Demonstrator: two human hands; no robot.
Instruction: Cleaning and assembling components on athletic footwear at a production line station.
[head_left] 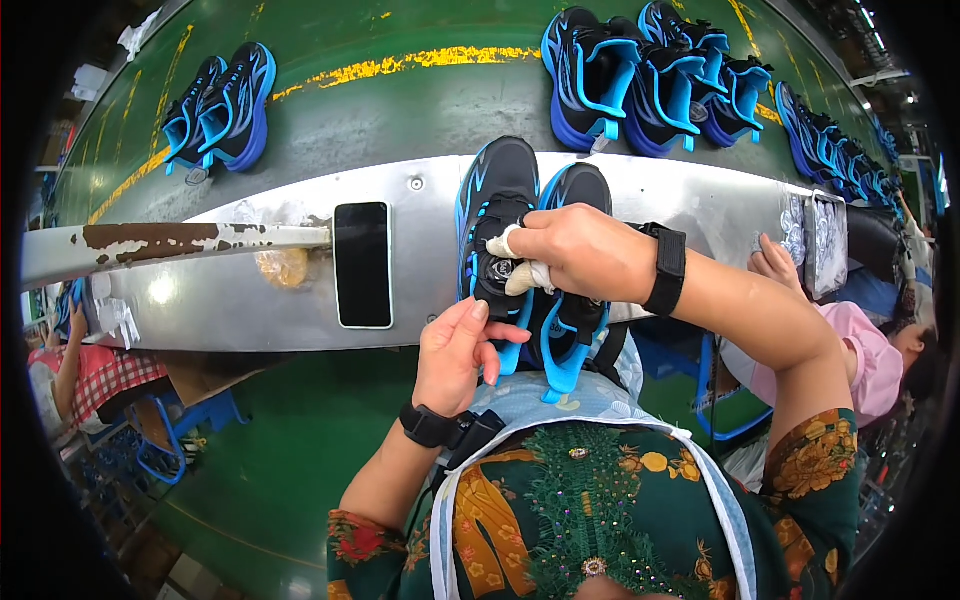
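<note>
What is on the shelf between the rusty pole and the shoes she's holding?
In the head view, a phone lies flat, screen dark, on the metal shelf between the rusty pole and the shoes.

I have a pair of black sneakers with bright blue trim (520, 235) lying side by side, toes away from me, across the metal ledge, my left hand (455, 352) gripping the heel of the left one while my right hand (580, 250) presses a pale cloth (515, 262) onto its round lace dial.
</note>
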